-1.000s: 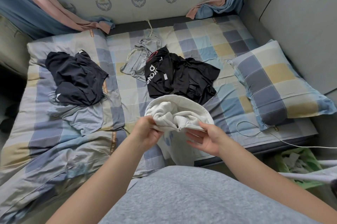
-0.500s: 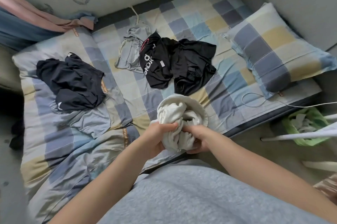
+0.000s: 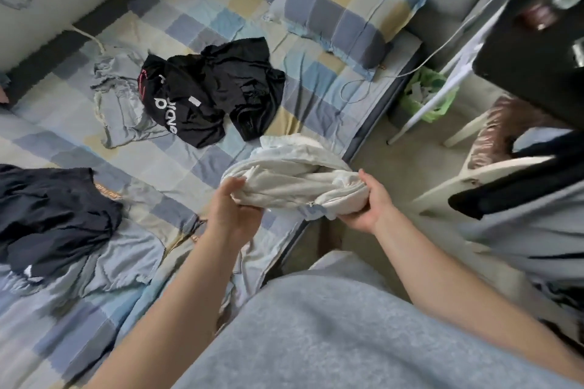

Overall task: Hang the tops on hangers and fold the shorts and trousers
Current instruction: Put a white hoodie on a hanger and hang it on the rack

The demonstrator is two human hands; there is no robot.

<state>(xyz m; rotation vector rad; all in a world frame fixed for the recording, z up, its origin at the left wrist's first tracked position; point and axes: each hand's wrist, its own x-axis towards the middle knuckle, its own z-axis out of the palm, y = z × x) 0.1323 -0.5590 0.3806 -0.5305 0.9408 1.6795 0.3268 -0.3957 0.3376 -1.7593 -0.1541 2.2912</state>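
Observation:
A bunched white garment [image 3: 294,180] with a small zip hangs over the bed's right edge, held between both hands. My left hand [image 3: 230,211] grips its left end and my right hand [image 3: 368,202] cups its right end from below. On the checked bed [image 3: 177,148] lie a black garment with white lettering [image 3: 208,94], a pale grey garment [image 3: 117,97] beside it, and a dark navy garment [image 3: 53,214] at the left edge.
A checked pillow [image 3: 341,6] lies at the bed's far right. On the floor stand a green bag [image 3: 426,94] and a white chair [image 3: 474,167] draped with dark and grey clothes [image 3: 518,192]. A white cable [image 3: 442,50] runs from bed to a black table [image 3: 537,59].
The view has swung right, bringing the chair and table into sight. My hands have moved apart, and the white garment, bunched upright before, now stretches sideways between them over the bed's edge.

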